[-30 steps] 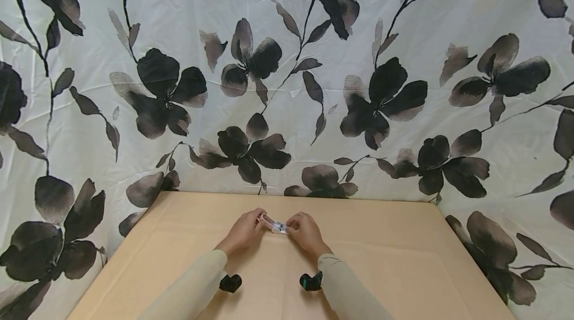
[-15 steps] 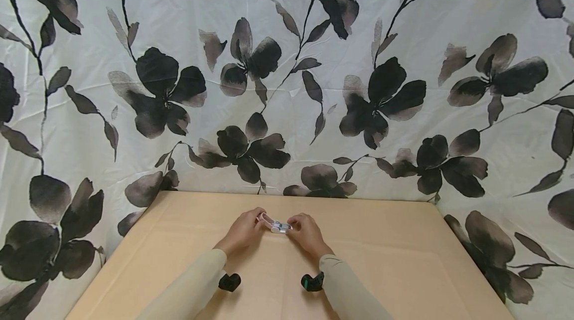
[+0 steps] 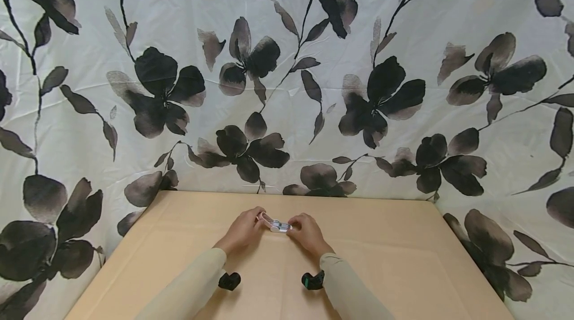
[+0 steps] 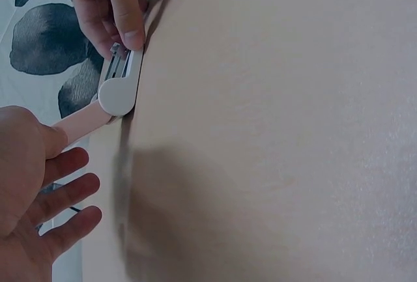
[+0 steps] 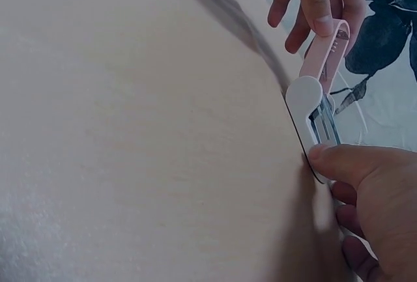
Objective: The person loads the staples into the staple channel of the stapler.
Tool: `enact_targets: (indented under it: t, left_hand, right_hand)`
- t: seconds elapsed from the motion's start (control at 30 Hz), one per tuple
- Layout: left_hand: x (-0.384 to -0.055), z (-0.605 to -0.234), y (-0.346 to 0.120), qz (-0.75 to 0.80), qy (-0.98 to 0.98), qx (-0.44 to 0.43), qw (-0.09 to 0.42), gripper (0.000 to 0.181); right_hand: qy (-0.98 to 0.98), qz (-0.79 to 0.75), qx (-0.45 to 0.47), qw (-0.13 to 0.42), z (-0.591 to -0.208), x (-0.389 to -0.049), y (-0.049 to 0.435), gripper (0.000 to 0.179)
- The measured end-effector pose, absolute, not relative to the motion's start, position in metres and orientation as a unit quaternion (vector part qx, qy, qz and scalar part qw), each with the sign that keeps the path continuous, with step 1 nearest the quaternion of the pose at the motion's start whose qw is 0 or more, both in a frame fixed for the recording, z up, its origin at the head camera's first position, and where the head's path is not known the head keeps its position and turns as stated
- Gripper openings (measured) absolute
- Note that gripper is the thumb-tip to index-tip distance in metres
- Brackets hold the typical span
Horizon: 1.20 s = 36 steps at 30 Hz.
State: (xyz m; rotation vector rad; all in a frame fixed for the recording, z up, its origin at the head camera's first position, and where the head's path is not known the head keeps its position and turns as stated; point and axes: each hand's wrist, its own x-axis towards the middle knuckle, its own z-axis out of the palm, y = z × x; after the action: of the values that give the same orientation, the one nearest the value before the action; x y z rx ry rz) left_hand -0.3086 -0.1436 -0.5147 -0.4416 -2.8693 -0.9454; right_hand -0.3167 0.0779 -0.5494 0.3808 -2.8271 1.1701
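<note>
A small pink and white stapler point(image 3: 279, 227) is held between both hands near the far side of the table. Its pink top cover point(image 5: 316, 57) is swung up, at an angle to the white body, and a metal staple channel point(image 5: 324, 122) shows inside. My left hand point(image 3: 244, 230) pinches the end of the pink cover, thumb on one side, with the other fingers spread away. My right hand point(image 3: 309, 234) pinches the far end of the white body point(image 4: 118, 96) between thumb and fingers, covering that tip. In both wrist views the stapler is just over the tabletop.
A tan-covered table point(image 3: 381, 260) lies beneath, with its far edge a short way beyond the hands. Behind it hangs a white cloth point(image 3: 309, 110) printed with dark flowers. Black wrist cameras point(image 3: 312, 280) sit under both sleeves.
My right thumb and fingers have shifted slightly right along the stapler, so more of its metal channel end shows. My left hand has stayed almost still.
</note>
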Motion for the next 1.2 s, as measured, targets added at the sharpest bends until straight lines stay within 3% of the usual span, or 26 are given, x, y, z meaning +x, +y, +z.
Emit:
enact_targets:
  t: [1.2]
  left_hand:
    - [-0.3097,-0.5116,-0.1365,-0.311,-0.934,-0.167,0.063,0.015]
  right_hand:
    - [-0.913,0.394,0.106,0.007,-0.5522,-0.3211,0.0786,0.019]
